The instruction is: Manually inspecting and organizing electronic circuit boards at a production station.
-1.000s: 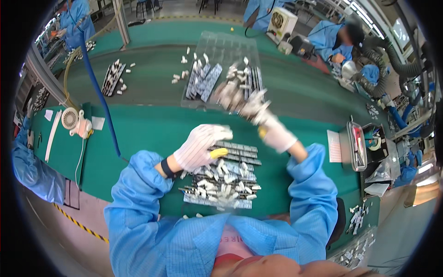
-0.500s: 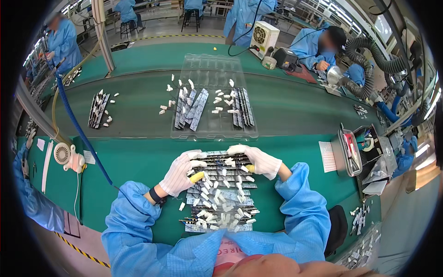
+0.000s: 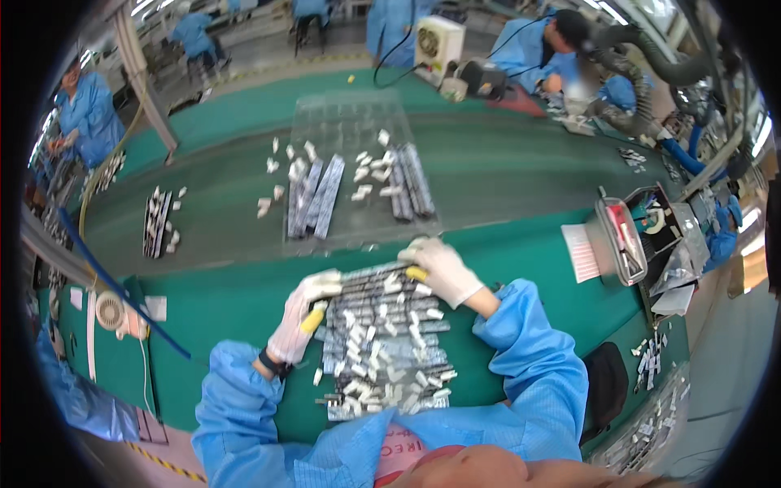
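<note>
Several narrow circuit board strips (image 3: pixel 399 328) lie side by side in front of me, with white plug connectors (image 3: pixel 355 351) scattered across them on short leads. Both hands wear white gloves with yellow covers on the thumbs. At the left end of the farthest strip (image 3: pixel 370 275), my left hand (image 3: pixel 299 315) has its fingers bent over the edge. My right hand (image 3: pixel 443 275) closes on that strip's right end, thumb on the near side. The fingertips are partly hidden and smeared by motion.
Beyond the green bench, a clear plastic tray (image 3: pixel 348 122) holds more strips on a dark belt. Another bundle of strips (image 3: pixel 157 224) lies left of it. A small fan (image 3: pixel 112 312) stands at the left, a tool box (image 3: pixel 622 244) at the right. A co-worker (image 3: pixel 525 50) sits across.
My view has swung, so the scene sits tilted. My right hand has turned, its thumb now against the strip's end. My left hand has shifted slightly outward; both stay at the row's far end.
</note>
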A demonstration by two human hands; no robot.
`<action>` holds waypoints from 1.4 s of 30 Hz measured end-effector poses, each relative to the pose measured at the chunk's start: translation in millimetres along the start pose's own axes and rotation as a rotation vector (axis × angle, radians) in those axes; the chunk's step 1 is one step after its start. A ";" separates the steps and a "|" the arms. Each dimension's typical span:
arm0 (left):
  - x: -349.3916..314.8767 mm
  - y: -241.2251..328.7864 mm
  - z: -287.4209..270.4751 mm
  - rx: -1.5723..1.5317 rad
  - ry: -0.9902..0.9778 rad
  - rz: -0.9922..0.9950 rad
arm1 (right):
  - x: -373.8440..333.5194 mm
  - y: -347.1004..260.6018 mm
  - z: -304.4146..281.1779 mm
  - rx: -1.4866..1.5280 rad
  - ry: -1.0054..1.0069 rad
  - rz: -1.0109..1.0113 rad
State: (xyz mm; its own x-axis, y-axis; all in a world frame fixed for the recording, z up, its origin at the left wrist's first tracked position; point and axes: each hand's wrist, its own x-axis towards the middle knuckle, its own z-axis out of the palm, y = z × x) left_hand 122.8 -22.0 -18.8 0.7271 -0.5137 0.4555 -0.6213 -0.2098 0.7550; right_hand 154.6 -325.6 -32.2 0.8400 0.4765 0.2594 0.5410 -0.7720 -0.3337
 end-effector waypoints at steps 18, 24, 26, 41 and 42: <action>0.0 0.4 -7.3 -0.222 0.012 -0.167 | 6.2 0.0 -7.0 0.269 0.055 -0.083; -4.3 -12.9 4.3 -0.815 0.593 -0.246 | -0.8 -19.0 -28.6 0.577 0.259 -0.011; -0.3 -5.4 -6.5 -0.856 0.563 -0.207 | -4.5 -31.6 -42.0 1.010 0.339 -0.025; 2.7 75.1 -41.4 -0.563 0.140 -0.551 | -13.0 -84.4 -69.9 0.669 0.337 0.022; 5.0 77.5 -44.8 -0.522 0.102 -0.514 | -14.4 -86.7 -68.0 1.011 0.275 0.175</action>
State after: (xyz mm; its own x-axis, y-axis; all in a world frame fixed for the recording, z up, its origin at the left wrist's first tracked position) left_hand 91.4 -3.5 63.1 0.9282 -0.3719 0.0061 0.0064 0.0325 0.9994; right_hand 92.8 -294.2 54.7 0.9398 0.1835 0.2882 0.3020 -0.0516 -0.9519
